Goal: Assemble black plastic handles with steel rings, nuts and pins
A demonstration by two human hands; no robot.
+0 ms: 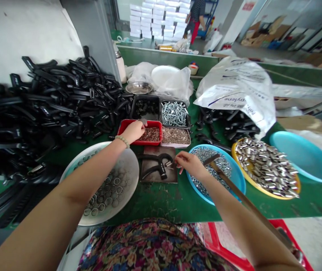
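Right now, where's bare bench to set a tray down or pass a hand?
Green bench shows in front of the dark metal plate, between the white tray of rings and the blue basin, and along the front of the yellow tray. Crowded: the screw trays behind the hands, and black plastic handles heaped left.

Factory workshop, green workbench, tray of screws, heaped black handles, stacked boxes

red tray | blue basin | yellow plate | floral top | black plastic handles
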